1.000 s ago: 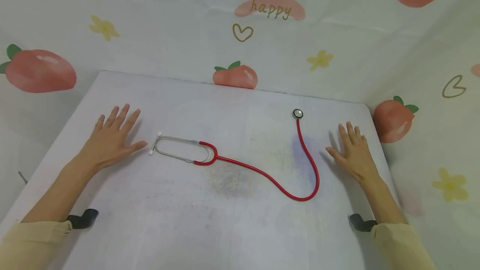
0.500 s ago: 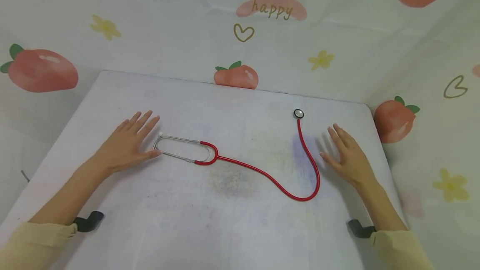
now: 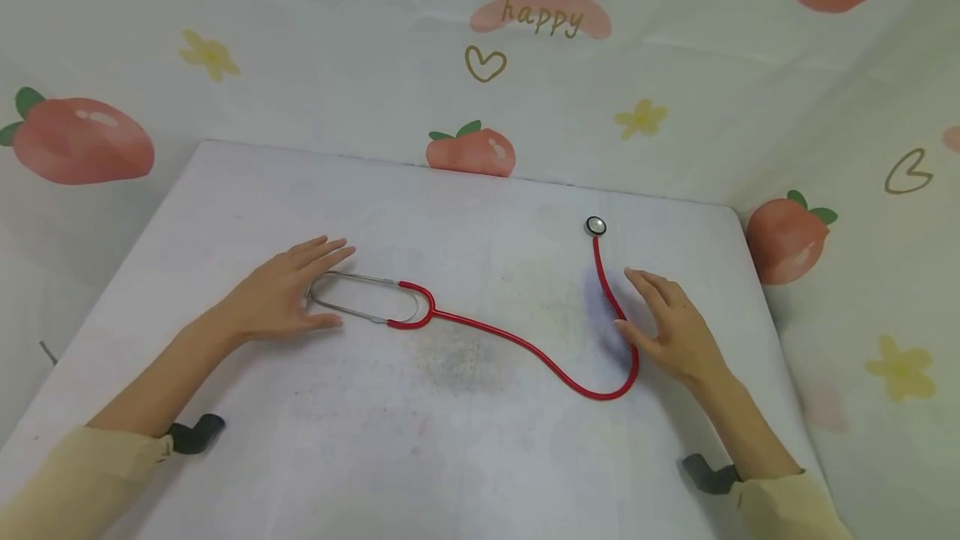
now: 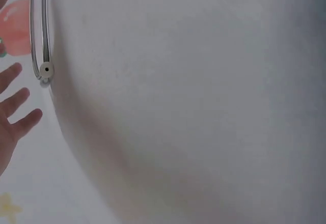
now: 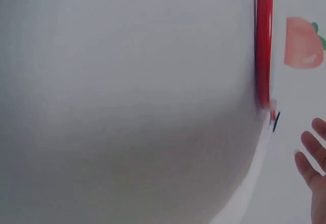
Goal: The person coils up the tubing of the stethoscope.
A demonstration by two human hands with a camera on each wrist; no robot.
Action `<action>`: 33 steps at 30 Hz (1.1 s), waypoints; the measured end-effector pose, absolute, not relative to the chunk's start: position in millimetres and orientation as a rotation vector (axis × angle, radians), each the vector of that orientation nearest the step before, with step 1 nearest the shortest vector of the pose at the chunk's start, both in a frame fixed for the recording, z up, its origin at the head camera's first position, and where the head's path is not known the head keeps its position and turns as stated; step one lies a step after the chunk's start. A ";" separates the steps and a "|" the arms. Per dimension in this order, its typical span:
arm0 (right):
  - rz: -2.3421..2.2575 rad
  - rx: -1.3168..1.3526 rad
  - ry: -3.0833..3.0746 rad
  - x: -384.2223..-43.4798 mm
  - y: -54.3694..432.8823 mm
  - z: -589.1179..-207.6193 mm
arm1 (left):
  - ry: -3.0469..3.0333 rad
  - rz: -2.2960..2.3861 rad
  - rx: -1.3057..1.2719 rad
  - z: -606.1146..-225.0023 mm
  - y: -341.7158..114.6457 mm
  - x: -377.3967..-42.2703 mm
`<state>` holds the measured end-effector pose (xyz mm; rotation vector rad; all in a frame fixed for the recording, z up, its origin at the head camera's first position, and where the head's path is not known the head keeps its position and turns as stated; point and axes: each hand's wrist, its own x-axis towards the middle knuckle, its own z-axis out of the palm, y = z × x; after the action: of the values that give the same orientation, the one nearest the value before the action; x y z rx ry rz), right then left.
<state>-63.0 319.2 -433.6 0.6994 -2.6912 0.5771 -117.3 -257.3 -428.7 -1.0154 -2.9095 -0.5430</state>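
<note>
So your left hand (image 3: 281,294) is now drifting in around the earpieces (image 4: 47,70) of the stethoscope (image 3: 480,325) lying on the table (image 3: 375,457), right hand (image 3: 667,327) nearing its tubing (image 3: 600,397), fingers wide, holding nothing, so probably still just reaching, though contact's hard to tell.

In the head view, counts one counter (image 3: 337,473) across the lower frame and one stethoscope (image 3: 504,335) mid-frame. Includes in it two metal ear tubes (image 3: 360,277) left of centre and one chest piece (image 3: 596,226) right of centre. Adds two sets of fingers: left fingers (image 3: 327,260) at centre left, right fingers (image 3: 647,290) at centre right. Shows two sleeves (image 3: 82,469) and two black wrist pieces (image 3: 197,435) toward the lower corners. Higher up, carries three leafy peaches (image 3: 471,153), three yellow flowers (image 3: 210,57) and one printed "happy" (image 3: 542,13) at upper centre.
</note>
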 end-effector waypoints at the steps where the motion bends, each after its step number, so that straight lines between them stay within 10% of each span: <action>1: 0.596 0.697 -2.698 -60.9 316.3 -433.3 | -2.930 -0.583 -1.006 -428.5 -256.3 -117.9; 33: 1.208 0.877 -2.837 -23.1 253.1 -452.6 | -2.929 -0.902 -1.053 -448.5 -250.8 -140.8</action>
<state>-23.1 253.1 -452.6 0.8766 -2.8365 1.2080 -140.8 -250.8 -448.5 -1.0526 -2.9291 -0.9023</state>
